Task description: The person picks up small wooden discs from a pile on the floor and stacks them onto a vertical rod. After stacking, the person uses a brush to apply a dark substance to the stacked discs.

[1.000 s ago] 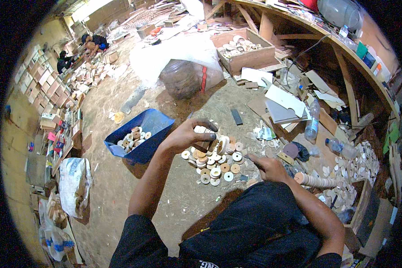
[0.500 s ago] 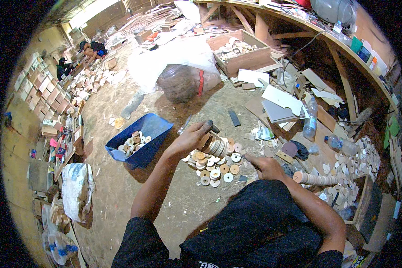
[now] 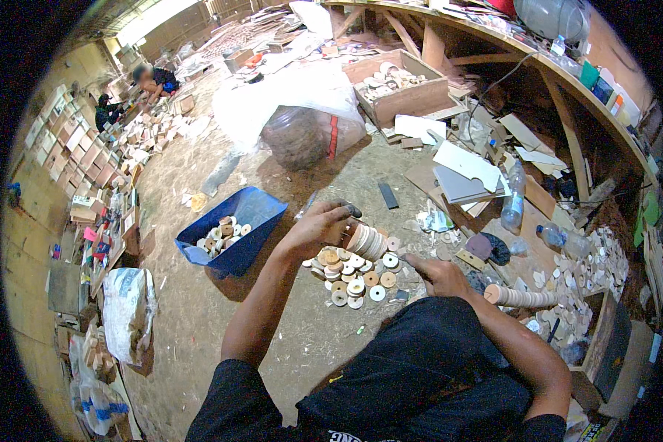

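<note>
A dusty workshop floor [image 3: 199, 346] fills the view, seen from above by a seated person in dark clothing. A curved wooden workbench [image 3: 567, 81] runs along the right rim, littered with offcuts, boards and two clear plastic bottles [image 3: 514, 199]. At top centre lies a bulging clear plastic sack [image 3: 302, 132], with a wooden crate [image 3: 405, 96] of pale parts just beyond it. Left of the person sits a blue plastic bin [image 3: 236, 228] holding a few wooden rings.

Directly in front of the knees is a spread of small wooden discs with centre holes [image 3: 353, 276], some pale, some tan, lying flat and touching one another.

The left hand [image 3: 320, 228] reaches forward over this spread, fingers curled shut around a small dark object at the fingertips; what it is cannot be made out. A second earlier this hand lay lower, against the discs, so it has lifted off them. Just beside it a row of discs stands on edge [image 3: 368, 241]. The right hand [image 3: 438, 272] rests at the spread's right edge, fingers loosely bent on the floor, gripping nothing visible.
</note>
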### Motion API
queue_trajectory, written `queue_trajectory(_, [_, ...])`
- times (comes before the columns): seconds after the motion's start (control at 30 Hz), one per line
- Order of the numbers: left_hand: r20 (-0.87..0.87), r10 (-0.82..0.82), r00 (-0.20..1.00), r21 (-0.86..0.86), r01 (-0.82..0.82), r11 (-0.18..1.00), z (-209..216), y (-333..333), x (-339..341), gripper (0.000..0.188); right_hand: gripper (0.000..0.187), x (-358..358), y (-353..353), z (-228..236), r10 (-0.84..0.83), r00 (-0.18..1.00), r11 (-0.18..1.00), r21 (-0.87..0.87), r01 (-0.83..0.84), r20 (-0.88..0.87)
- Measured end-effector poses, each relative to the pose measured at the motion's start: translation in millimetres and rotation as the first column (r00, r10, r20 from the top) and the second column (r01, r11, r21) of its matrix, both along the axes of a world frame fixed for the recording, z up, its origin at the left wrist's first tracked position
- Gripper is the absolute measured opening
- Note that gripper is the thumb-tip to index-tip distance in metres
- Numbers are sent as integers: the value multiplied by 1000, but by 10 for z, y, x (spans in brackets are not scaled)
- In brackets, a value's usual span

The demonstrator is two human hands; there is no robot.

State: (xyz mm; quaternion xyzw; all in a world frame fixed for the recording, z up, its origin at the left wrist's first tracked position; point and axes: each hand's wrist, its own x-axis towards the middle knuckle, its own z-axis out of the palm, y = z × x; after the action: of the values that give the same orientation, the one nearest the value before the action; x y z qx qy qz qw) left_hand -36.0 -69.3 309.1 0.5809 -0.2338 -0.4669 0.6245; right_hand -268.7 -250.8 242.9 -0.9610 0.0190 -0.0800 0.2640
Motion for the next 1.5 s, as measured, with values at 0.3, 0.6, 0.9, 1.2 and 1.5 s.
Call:
queue_trajectory(0.3, [50,-15,999,-44,17,999,-53,-7,6,24,64,2,-30,-84,2,1000,1000,-8,-2,3])
queue_trajectory(0.6, [456,-166,874,176,94,980,-57,-74,-65,27,63,14,-10,-51,8,1000,1000,-3,-8,4])
queue_trajectory(0.9, [-332,107,937,-484,-267,833,-437,-60,-154,46,32,39,12,-19,-162,979,984,101,150,125])
queue_trajectory(1.2, [722,231,652,-262,-51,964,-172,-113,-273,16,19,32,-168,8,-257,961,966,49,253,107])
queue_trajectory(1.5, [818,140,557,-253,131,959,310,-376,-303,18,17,-100,-250,370,-178,980,984,35,175,94])
